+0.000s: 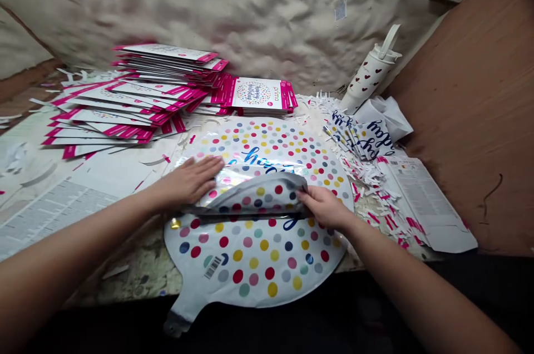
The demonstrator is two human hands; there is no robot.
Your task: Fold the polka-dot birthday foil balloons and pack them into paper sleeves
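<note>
A flat, white foil balloon [254, 248] with coloured dots and blue script lies before me, its neck hanging past the table's front edge. Across its middle runs a raised fold [254, 201], which may belong to this balloon or to another on top; I cannot tell. My left hand [195, 178] rests flat on the foil at the left end of the fold, fingers stretched out. At the right end, my right hand [325, 206] pinches the edge of the folded foil between thumb and fingers. A barcode [212, 268] shows on the balloon's lower left.
Piles of pink-and-white printed packets [137, 103] stand at the back left. To the right are a tumbler with hearts [369, 78], folded dotted foil pieces [359, 137], paper shreds [377, 192] and an opened printed card sleeve [429, 203]. A wooden panel [471, 120] bounds the right side.
</note>
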